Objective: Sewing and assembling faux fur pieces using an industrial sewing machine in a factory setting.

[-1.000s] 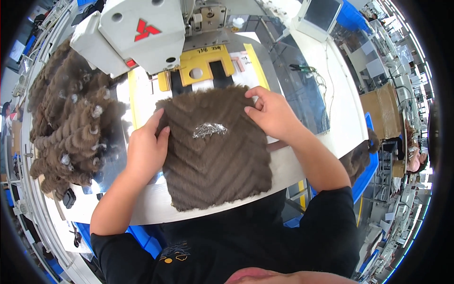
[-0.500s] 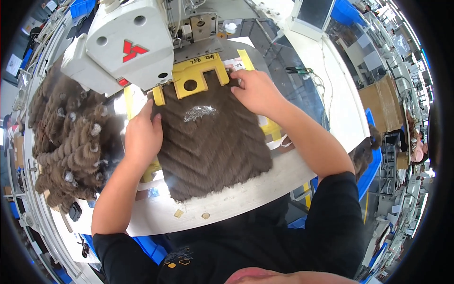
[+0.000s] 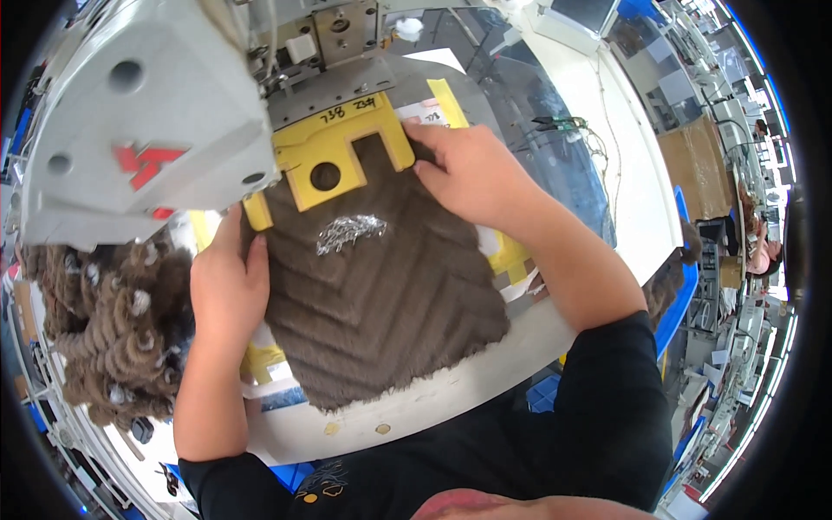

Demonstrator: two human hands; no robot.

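A brown fur panel [image 3: 378,329] with chevron grooves and a silvery shiny patch [image 3: 351,232] lies under the sewing machine, its upper part beneath a yellow notched template [image 3: 322,144]. My left hand [image 3: 227,277] grips the panel's upper left edge, beside the template's left prong, with thumb and fingers partly hidden by the fur and machine. My right hand [image 3: 472,173] grips the upper right edge, fingers curled beside the template's right prong. The white machine head [image 3: 104,104] hangs over the upper left, close above the left hand.
Several brown fur pieces [image 3: 113,338] are heaped at the left. Snips [image 3: 559,124] lie on the clear plastic surface at right, by the white table [image 3: 633,156]. A cardboard sheet [image 3: 693,173] and blue bin [image 3: 680,312] stand further right, with a co-worker [image 3: 761,251] beyond.
Both hands have moved the panel forward, so its upper part went under the yellow template. Since half a second ago the view has shifted, bringing the machine head larger and lower in the picture.
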